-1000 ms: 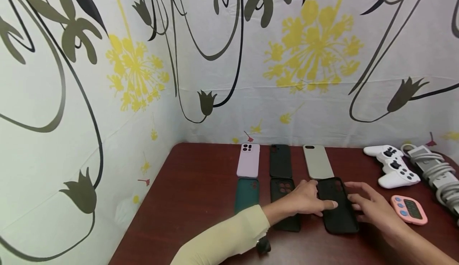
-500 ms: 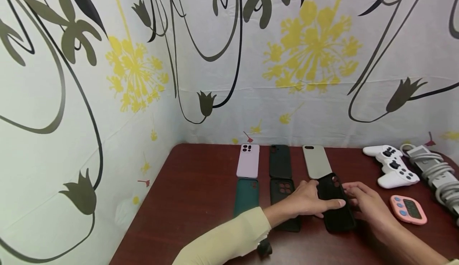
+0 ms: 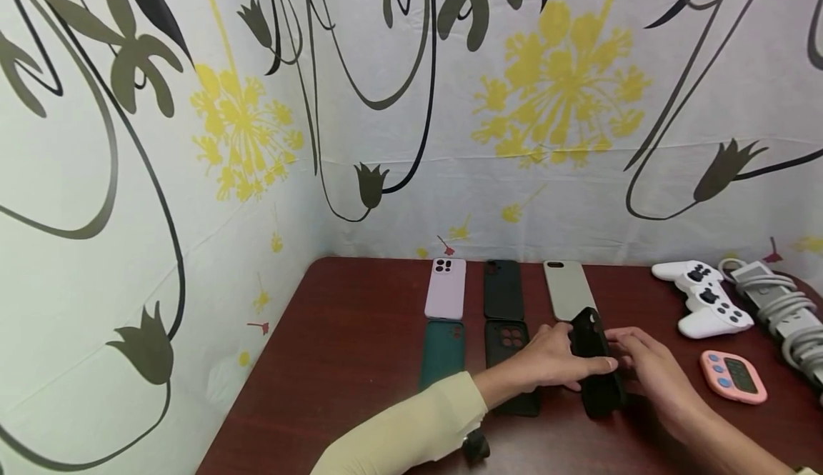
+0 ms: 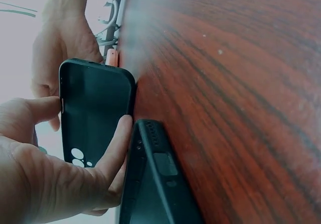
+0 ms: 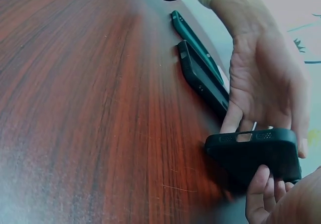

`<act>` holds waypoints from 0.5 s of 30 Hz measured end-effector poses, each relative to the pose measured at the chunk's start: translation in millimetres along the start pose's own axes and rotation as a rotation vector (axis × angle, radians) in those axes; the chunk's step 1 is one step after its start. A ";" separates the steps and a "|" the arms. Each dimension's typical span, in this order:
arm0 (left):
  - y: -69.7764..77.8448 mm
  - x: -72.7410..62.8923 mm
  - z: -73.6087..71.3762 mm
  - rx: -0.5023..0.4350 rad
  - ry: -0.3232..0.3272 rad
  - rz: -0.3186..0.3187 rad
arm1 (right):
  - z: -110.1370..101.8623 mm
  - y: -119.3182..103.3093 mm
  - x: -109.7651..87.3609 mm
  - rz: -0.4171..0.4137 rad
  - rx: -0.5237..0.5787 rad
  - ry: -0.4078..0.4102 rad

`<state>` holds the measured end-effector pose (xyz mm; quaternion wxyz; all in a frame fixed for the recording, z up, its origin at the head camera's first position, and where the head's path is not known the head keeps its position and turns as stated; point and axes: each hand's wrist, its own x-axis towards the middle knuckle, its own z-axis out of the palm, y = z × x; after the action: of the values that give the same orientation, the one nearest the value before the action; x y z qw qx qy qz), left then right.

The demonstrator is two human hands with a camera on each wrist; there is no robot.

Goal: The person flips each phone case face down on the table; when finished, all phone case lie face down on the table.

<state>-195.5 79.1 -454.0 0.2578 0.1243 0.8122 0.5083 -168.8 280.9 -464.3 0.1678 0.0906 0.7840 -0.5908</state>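
The black phone case point(image 3: 598, 396) stood tipped up on a long side between the two hands, its hollow inside facing the left hand point(image 3: 554, 358) and its back facing the right hand point(image 3: 659, 377). It seemed to rest on the surface point(image 3: 350, 361), though shadow along the lower edge made the contact hard to judge. Just beyond it lay the grey case point(image 3: 568, 291); to its left, partly under the left forearm, was the case with round cutouts point(image 3: 503, 334).

The left grip pinched the black phone case across its width, thumb on the upper rim and fingers on the lower. The right fingers were loosely bent, tips against the back, not wrapped round it.

The shell looked light, thin and slightly bendy, probably rubbery enough not to slip and unlikely to break. The two long rims offered the best hold; the end with the camera holes would likely flex more.

Half a second earlier the black phone case leaned over more, showing a broader face to the head camera; now it appeared narrower and steeper. The other cases had not moved.
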 end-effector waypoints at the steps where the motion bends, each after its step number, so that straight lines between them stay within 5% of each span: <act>1: 0.4 0.2 -0.7 -0.011 -0.003 -0.002 | 1.1 -0.3 0.4 0.000 0.000 0.000; 8: -1.0 1.9 -7.4 -0.144 -0.070 0.018 | 9.0 -0.5 4.3 -0.021 0.008 -0.015; 15: -1.5 -0.7 -14.2 -0.296 -0.117 -0.029 | 19.6 2.0 4.0 0.001 0.012 -0.016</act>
<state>-202.5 67.3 -450.2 0.3276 0.1027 0.7137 0.6106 -168.8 262.5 -472.4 0.1738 0.0876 0.7789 -0.5962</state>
